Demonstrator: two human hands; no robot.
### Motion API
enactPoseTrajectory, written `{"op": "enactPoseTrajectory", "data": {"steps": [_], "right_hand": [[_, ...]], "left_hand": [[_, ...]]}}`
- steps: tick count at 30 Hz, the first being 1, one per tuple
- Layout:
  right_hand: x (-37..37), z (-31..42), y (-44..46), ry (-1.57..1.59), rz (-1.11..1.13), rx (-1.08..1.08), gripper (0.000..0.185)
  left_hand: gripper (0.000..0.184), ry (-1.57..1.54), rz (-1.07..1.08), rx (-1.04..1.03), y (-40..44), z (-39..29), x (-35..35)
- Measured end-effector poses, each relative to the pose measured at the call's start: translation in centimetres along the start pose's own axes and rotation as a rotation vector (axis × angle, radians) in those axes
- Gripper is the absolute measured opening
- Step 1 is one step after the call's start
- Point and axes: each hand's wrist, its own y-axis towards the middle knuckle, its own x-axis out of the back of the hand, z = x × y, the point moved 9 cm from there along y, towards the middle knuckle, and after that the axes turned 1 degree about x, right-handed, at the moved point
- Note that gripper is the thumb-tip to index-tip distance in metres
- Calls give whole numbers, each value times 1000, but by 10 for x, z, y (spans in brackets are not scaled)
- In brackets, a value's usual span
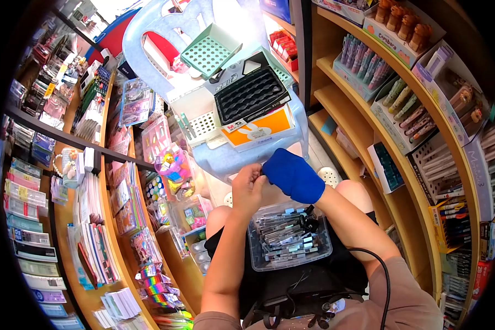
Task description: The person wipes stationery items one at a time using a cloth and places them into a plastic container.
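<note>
My left hand (247,188) is closed, its fingertips pinched together at the near edge of a blue cloth-like covering. What they hold, if anything, is too small to make out. The blue covering (296,175), a cloth or a mitt, hides my right hand (313,192) down to the wrist, so its fingers do not show. Both hands meet above a clear plastic bin (258,264) on my lap. Inside it lie many pens (291,234), mostly grey and clear with some light-blue parts, in a loose pile.
Ahead stands a pale blue plastic chair (217,162) bearing a black ridged tray (250,96), an orange-and-white box (261,132) and a mint perforated basket (212,52). Curved wooden shelves (363,129) of pens close in on the right; stationery racks (88,220) line the left. A black cable (386,275) crosses my right arm.
</note>
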Motion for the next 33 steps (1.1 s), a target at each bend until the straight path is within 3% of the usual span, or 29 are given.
{"op": "enactPoseTrajectory", "data": {"steps": [2, 6, 10, 13, 15, 16, 18, 20, 26, 30, 33], "right_hand": [[-2, -3, 1, 64, 45, -127, 9], [-17, -2, 0, 31, -57, 6, 12], [-2, -5, -2, 161, -150, 3, 9], [-1, -24, 0, 286, 2, -199, 7], [3, -38, -2, 417, -42, -333, 8], [7, -44, -4, 509, -168, -371, 10], [18, -45, -6, 453, -330, -343, 12], [30, -34, -2, 156, -393, -211, 13], [29, -36, -2, 399, -370, -238, 12], [18, -48, -6, 657, -369, -388, 12], [30, -40, -4, 442, -450, -239, 12]], "left_hand": [[23, 143, -45, -104, -1, -16, 2], [23, 380, -3, -234, -1, -31, 3], [22, 219, 1, -134, 0, -24, 4], [21, -78, 9, -16, 2, -14, 2], [21, -245, 7, -4, 6, -15, 1], [22, -292, 3, -21, 7, -18, 2], [23, -352, 0, -41, 6, -20, 4], [24, -383, 7, -46, 5, -21, 4], [23, -387, -5, -72, 3, -24, 3], [22, -430, -13, -31, 4, -23, 2], [21, -566, -4, 79, 6, -15, 0]]}}
